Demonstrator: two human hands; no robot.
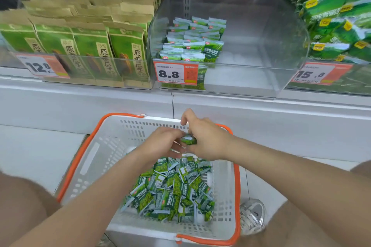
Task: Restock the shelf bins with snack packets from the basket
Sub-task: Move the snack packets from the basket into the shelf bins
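- The right hand (pixel 204 142) is hovering over the far end of the basket (pixel 86 158), its grip clamping a small green snack packet (pixel 188 140) between thumb and curled fingers.
- The left hand (pixel 160 143) is meeting it from the other side, its grip pinching the same packet's left edge.
- The pile of packets (pixel 174 190) is lying loose in the basket's near half, nearer the person than both hands.
- The basket, white with an orange rim, is sitting in front of the shelf (pixel 281 110).
- The clear middle bin (pixel 261 46) is holding a stack of packets (pixel 192 40) in its left part, behind the 8.8 price tag (pixel 170 73).
- Left of it, upright green-and-brown bags (pixel 90 46) are standing behind a 12.8 tag (pixel 40 66).
- Right of it, larger green bags (pixel 331 26) are lying above a 15.8 tag (pixel 313 74).
- A shoe (pixel 253 214) is showing just beside the basket's right wall.
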